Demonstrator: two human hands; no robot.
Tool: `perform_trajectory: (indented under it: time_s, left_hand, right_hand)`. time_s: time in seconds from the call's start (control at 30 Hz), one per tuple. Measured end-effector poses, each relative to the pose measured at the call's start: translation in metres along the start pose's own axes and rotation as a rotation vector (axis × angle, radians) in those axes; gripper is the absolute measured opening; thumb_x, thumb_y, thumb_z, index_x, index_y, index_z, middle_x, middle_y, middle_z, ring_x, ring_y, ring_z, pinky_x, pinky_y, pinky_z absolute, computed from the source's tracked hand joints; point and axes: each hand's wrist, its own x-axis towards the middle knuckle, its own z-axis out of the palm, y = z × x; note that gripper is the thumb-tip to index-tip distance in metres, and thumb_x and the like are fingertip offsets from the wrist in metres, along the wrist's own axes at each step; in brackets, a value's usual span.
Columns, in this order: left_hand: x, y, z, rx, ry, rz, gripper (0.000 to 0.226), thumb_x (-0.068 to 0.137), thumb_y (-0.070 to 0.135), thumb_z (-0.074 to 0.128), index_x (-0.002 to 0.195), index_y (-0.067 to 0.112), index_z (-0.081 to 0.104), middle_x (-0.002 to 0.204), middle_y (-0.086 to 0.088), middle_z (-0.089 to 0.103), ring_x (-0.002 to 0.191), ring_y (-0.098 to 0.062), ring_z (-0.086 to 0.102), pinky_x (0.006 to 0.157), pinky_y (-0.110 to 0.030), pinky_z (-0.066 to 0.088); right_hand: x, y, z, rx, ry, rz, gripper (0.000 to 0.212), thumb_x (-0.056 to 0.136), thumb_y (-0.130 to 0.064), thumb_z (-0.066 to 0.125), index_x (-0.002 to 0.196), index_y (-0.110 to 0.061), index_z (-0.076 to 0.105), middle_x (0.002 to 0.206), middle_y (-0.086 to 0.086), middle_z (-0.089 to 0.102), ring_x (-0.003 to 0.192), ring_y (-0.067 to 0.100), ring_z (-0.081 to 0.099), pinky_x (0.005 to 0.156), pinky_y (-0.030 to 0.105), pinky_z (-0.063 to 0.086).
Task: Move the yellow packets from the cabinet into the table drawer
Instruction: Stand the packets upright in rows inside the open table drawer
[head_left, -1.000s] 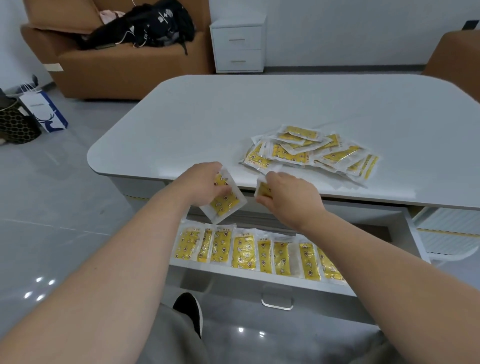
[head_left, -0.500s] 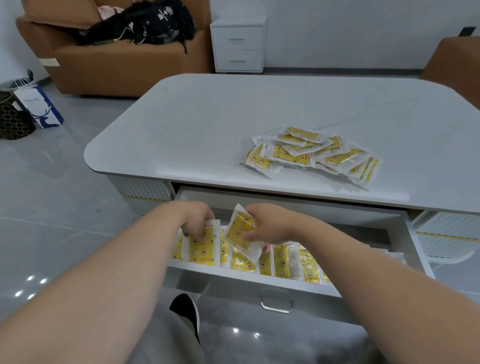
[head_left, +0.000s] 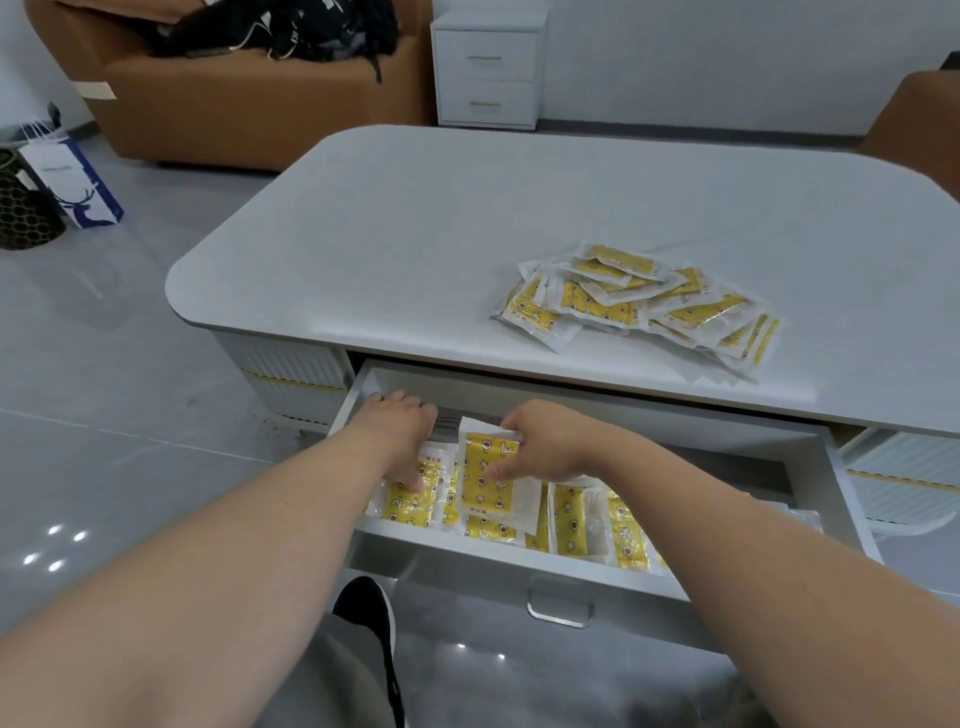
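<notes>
The table drawer (head_left: 519, 564) is pulled out and holds a row of several yellow packets (head_left: 571, 525). My left hand (head_left: 397, 431) reaches into its left end, fingers pressing a yellow packet (head_left: 410, 501) flat there. My right hand (head_left: 545, 441) pinches another yellow packet (head_left: 485, 475) by its top edge and holds it upright just above the row. A loose pile of yellow packets (head_left: 639, 301) lies on the white table top (head_left: 415, 249), right of centre.
A small white two-drawer cabinet (head_left: 485, 67) stands against the far wall. A brown sofa (head_left: 249, 98) with a black bag sits at back left, paper bags (head_left: 78, 182) on the floor at left. My black shoe (head_left: 369, 613) is under the drawer.
Both hands went from the table edge down into the drawer with a packet each. The left packet now lies in the row; the right one has turned upright.
</notes>
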Motion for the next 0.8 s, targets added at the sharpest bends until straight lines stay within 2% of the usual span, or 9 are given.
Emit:
perform_trajectory:
  time_s: [0.1, 0.17, 0.3, 0.43, 0.5, 0.63, 0.7, 0.8]
  left_hand:
    - [-0.004, -0.004, -0.005, -0.046, 0.013, -0.014, 0.074, 0.072, 0.053, 0.081, 0.129, 0.021, 0.047, 0.133, -0.003, 0.05, 0.126, -0.024, 0.046, 0.105, -0.04, 0.036]
    - [-0.008, -0.008, -0.012, -0.11, 0.015, -0.034, 0.069, 0.075, 0.051, 0.081, 0.128, 0.021, 0.048, 0.129, -0.003, 0.052, 0.12, -0.024, 0.049, 0.099, -0.038, 0.04]
    - [-0.018, -0.013, -0.026, -0.162, -0.005, -0.045, 0.057, 0.084, 0.026, 0.077, 0.133, 0.019, 0.049, 0.125, -0.004, 0.053, 0.11, -0.023, 0.054, 0.088, -0.034, 0.049]
    - [-0.025, -0.015, -0.027, -0.203, -0.04, -0.055, 0.055, 0.088, 0.012, 0.07, 0.137, 0.018, 0.047, 0.131, -0.005, 0.055, 0.112, -0.023, 0.056, 0.09, -0.033, 0.051]
    - [-0.026, -0.015, -0.025, -0.212, -0.07, -0.064, 0.054, 0.089, 0.008, 0.068, 0.138, 0.017, 0.048, 0.133, -0.005, 0.056, 0.113, -0.024, 0.057, 0.093, -0.035, 0.052]
    - [-0.027, -0.015, -0.025, -0.228, -0.09, -0.062, 0.057, 0.089, 0.003, 0.064, 0.142, 0.016, 0.046, 0.134, -0.005, 0.056, 0.115, -0.025, 0.057, 0.094, -0.035, 0.052]
    - [-0.028, -0.015, -0.028, -0.253, -0.081, -0.062, 0.061, 0.089, -0.002, 0.059, 0.145, 0.016, 0.043, 0.136, -0.005, 0.055, 0.117, -0.025, 0.056, 0.093, -0.033, 0.051]
    - [-0.03, -0.014, -0.031, -0.263, -0.092, -0.062, 0.063, 0.09, -0.004, 0.056, 0.148, 0.016, 0.04, 0.139, -0.006, 0.053, 0.12, -0.025, 0.055, 0.093, -0.031, 0.05]
  right_hand:
    - [0.004, -0.002, 0.004, 0.122, -0.017, 0.001, 0.053, 0.086, -0.044, 0.078, 0.127, -0.011, 0.066, 0.12, 0.003, 0.07, 0.109, 0.026, 0.065, 0.097, 0.039, 0.052]
    - [0.006, -0.006, 0.008, 0.193, 0.006, 0.009, 0.062, 0.083, -0.04, 0.082, 0.133, -0.011, 0.061, 0.127, 0.002, 0.067, 0.112, 0.026, 0.065, 0.099, 0.039, 0.052]
    - [0.017, -0.012, 0.02, 0.273, 0.04, 0.037, 0.065, 0.077, -0.037, 0.087, 0.132, -0.011, 0.062, 0.125, 0.004, 0.069, 0.112, 0.025, 0.066, 0.098, 0.04, 0.052]
    - [0.031, -0.015, 0.033, 0.26, 0.013, 0.054, 0.063, 0.078, -0.038, 0.086, 0.131, -0.012, 0.062, 0.124, 0.003, 0.07, 0.108, 0.023, 0.066, 0.089, 0.035, 0.051]
    - [0.036, -0.018, 0.039, 0.229, 0.012, 0.056, 0.064, 0.08, -0.037, 0.084, 0.135, -0.013, 0.06, 0.128, 0.003, 0.068, 0.111, 0.023, 0.065, 0.089, 0.033, 0.05]
    - [0.04, -0.024, 0.052, 0.1, 0.033, 0.047, 0.079, 0.086, -0.038, 0.079, 0.151, -0.012, 0.043, 0.15, 0.004, 0.052, 0.133, 0.025, 0.052, 0.107, 0.036, 0.044]
    - [0.042, -0.026, 0.057, 0.005, 0.05, 0.033, 0.077, 0.087, -0.043, 0.076, 0.151, -0.015, 0.043, 0.149, 0.005, 0.051, 0.132, 0.025, 0.052, 0.106, 0.037, 0.046]
    - [0.043, -0.027, 0.063, -0.197, 0.115, 0.042, 0.066, 0.083, -0.048, 0.076, 0.138, -0.021, 0.052, 0.135, 0.008, 0.049, 0.126, 0.029, 0.048, 0.103, 0.043, 0.046]
